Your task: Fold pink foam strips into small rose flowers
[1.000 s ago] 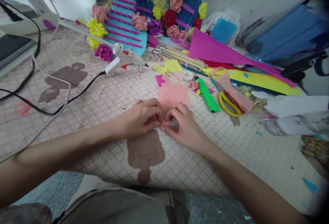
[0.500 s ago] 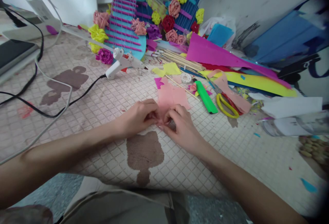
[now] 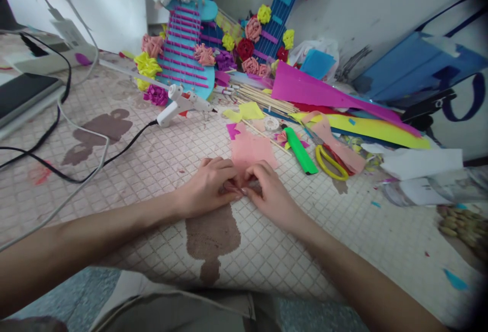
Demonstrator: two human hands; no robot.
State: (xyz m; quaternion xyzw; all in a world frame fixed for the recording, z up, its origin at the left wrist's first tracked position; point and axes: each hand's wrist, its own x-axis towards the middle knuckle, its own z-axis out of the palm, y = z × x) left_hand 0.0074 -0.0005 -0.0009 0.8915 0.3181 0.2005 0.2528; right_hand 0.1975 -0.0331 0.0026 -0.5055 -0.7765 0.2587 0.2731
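A pink paper sheet [image 3: 250,149] lies on the checkered mat [image 3: 160,149] in front of me. My left hand [image 3: 208,187] and my right hand [image 3: 269,192] meet at its near edge. The fingers of both hands are closed and pinch the pink paper between them, pressing it down on the mat. The part of the paper under my fingers is hidden.
A white glue gun [image 3: 179,103] with a black cord lies behind on the left. A green marker [image 3: 300,150], yellow-handled scissors [image 3: 331,161], wooden sticks [image 3: 263,97], coloured paper sheets [image 3: 324,93] and blue boards with paper flowers [image 3: 190,57] crowd the back and right.
Both hands stay pinched on the pink paper, with small finger shifts. The camera has tilted up a little, showing more of the flowered boards.
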